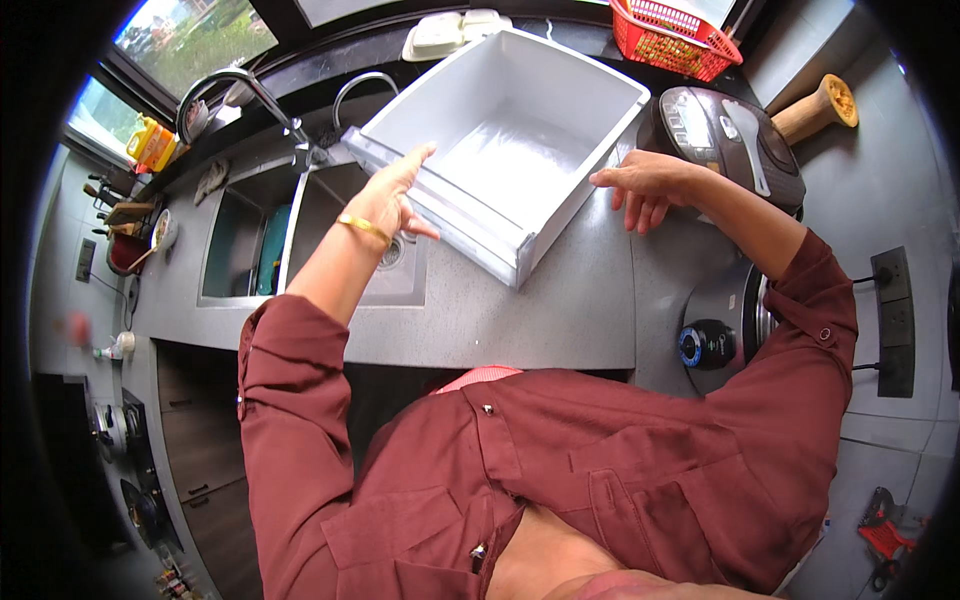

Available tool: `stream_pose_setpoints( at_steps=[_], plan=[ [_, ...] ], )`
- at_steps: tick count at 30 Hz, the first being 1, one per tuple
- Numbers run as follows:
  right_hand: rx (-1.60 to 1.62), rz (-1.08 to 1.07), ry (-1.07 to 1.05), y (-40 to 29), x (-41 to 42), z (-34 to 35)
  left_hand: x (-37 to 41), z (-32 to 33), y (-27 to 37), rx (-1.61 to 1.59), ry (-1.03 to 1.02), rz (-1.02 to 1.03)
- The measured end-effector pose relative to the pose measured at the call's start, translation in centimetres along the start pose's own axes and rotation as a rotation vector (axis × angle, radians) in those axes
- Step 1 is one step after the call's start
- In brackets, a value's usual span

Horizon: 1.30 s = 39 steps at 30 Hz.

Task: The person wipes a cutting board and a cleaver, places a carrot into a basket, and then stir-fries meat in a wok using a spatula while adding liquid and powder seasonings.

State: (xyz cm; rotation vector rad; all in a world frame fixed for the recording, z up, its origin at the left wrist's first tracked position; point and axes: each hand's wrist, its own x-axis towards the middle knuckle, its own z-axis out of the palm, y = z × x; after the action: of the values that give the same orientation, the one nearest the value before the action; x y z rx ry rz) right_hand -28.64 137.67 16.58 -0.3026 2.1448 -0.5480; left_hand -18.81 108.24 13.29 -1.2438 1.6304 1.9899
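A white plastic refrigerator drawer (517, 142) with a clear front panel lies tilted across the counter, partly over the right sink basin. Its inside holds nothing and looks shiny. My left hand (390, 195) grips the front panel near its left end, the thumb on top and fingers beneath. My right hand (649, 187) is at the drawer's right side wall, its thumb or index finger close to the rim and the other fingers hanging loose; whether it touches the wall is hard to tell.
A double sink (315, 300) with a curved faucet (255, 86) lies left. Right are a rice cooker (694, 124) with a white paddle (746, 142), a metal appliance (720, 315) and a cut squash (817, 109). Behind stand a red basket (667, 45) and white containers (442, 34).
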Motion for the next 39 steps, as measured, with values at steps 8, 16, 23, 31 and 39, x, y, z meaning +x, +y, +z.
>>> stream_pose_setpoints(
  at_steps=[8,16,23,31,39],
  plan=[
    [-0.221,-0.099,-0.13,-0.7,0.3,2.3,5.9,-0.7,0.1,-0.178,-0.029,-0.045],
    [-0.369,-0.284,0.065,-3.7,-5.2,3.9,2.5,-4.0,-4.2,0.19,-0.249,0.532],
    [-0.176,-0.472,0.26,-8.9,-11.7,9.7,-3.9,-7.1,-9.2,-0.168,0.003,0.148],
    [-0.431,-0.678,0.225,-16.9,-14.1,18.5,-9.6,-10.1,-17.0,-0.343,-0.11,0.118],
    [-0.69,-1.031,0.224,-28.0,-14.6,26.9,-14.2,-18.3,-18.8,-0.297,-0.489,0.088]
  ],
)
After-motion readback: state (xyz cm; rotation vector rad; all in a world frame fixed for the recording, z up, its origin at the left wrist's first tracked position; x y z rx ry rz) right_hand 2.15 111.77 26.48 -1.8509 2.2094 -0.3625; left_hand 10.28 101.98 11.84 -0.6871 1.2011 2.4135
